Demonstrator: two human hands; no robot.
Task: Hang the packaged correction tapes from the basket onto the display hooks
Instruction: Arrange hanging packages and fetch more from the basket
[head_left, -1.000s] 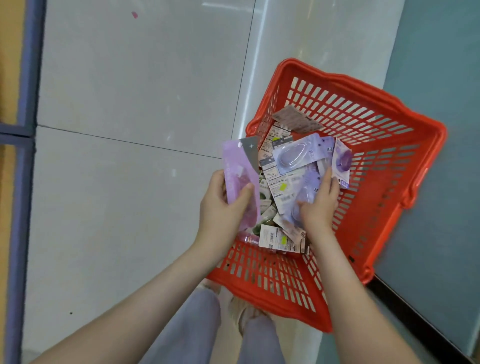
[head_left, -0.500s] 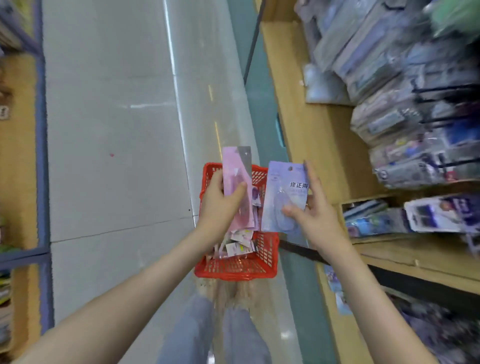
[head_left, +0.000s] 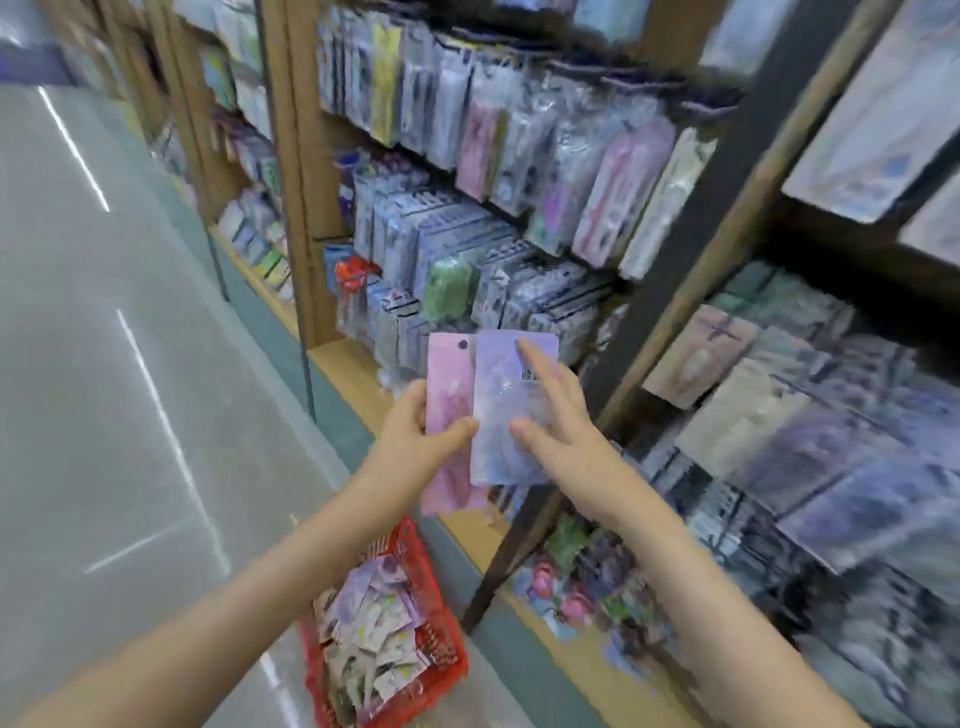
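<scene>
Here, the left hand (head_left: 415, 436) is gripping a pink correction tape pack (head_left: 448, 374), thumb curled over its front, while the right hand (head_left: 563, 436) is laying straight, spread fingers against an overlapping purple pack (head_left: 498, 415). Both hands are hovering before blurred display shelves (head_left: 519, 156), above the red basket (head_left: 448, 660).

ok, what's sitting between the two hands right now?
Head view: the purple packet, overlapping one edge of the pink packet gripped by the left hand; the right hand lays straight fingers on the purple packet's front.
</scene>
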